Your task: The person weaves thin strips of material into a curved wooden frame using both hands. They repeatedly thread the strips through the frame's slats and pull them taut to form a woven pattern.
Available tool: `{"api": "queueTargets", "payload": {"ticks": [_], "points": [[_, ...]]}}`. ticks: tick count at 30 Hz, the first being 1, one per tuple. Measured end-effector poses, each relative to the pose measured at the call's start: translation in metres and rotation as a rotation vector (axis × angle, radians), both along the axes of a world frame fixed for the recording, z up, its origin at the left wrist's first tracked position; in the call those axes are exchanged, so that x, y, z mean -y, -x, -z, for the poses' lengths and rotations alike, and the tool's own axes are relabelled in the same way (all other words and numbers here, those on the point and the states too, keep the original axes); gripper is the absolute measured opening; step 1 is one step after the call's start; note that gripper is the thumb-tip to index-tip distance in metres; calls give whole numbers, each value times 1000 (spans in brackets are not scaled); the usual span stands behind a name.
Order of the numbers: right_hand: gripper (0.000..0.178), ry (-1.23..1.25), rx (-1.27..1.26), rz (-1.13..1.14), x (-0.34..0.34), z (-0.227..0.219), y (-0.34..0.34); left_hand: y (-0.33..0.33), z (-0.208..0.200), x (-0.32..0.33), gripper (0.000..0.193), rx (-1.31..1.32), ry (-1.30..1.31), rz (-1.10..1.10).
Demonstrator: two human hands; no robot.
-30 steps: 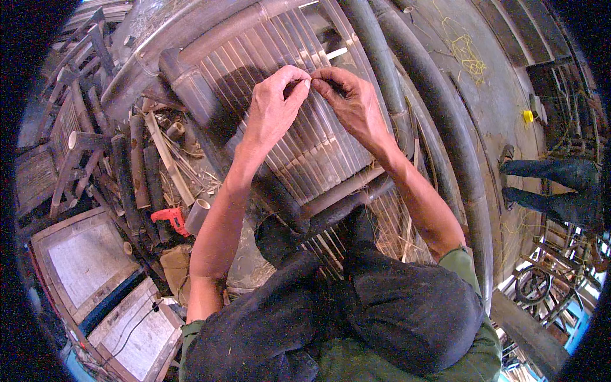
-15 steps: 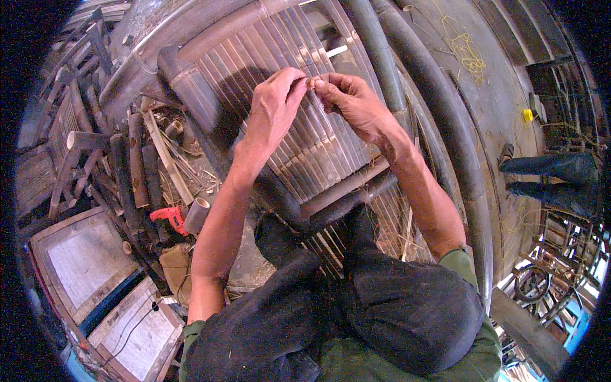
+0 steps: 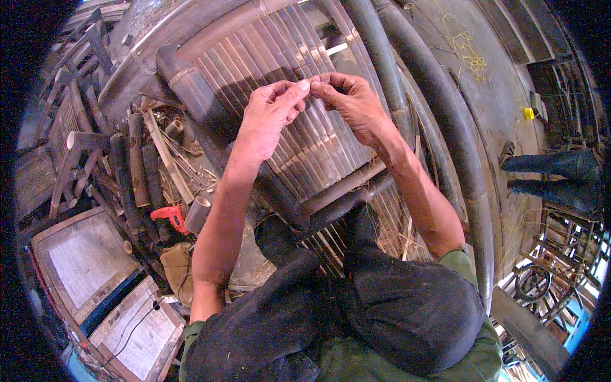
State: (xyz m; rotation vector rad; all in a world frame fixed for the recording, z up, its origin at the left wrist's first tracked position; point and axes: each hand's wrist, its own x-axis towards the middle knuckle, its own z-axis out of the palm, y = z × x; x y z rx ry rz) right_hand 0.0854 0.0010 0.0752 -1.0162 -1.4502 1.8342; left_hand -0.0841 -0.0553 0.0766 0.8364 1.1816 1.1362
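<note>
Above a slatted bamboo panel (image 3: 318,153), both hands meet at the fingertips. My left hand (image 3: 273,114) is closed in a pinch, thumb against the index finger. Close against it, my right hand (image 3: 353,105) pinches as well, its thumb and index finger pressed together. Whatever lies between the fingertips is too small to name. Thick dark bamboo poles (image 3: 184,79) frame the slats, and the panel's near end rests close to my feet.
At left lie cut bamboo pieces (image 3: 137,159) and a red power drill (image 3: 170,218). Long bamboo poles (image 3: 468,162) curve past on the right. Yellow cord (image 3: 472,60) is tangled on the floor. Another person's legs (image 3: 554,175) show at far right.
My left hand has turned so its thumb and curled fingers show more, and its wrist has shifted slightly left. The right hand stays nearly in place, still pinching.
</note>
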Motion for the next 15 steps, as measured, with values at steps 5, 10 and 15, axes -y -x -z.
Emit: {"api": "queueTargets", "payload": {"ticks": [5,10,15], "points": [[30,-48,26,-1,-1,5,1,-3,2,3,23,-42,-19,-20],[26,-18,-51,71,-7,12,-3,-6,-13,7,18,-273,-49,-70],[27,-2,-107,64,-5,7,-2,-15,-29,25,19,-640,-235,-133]]}}
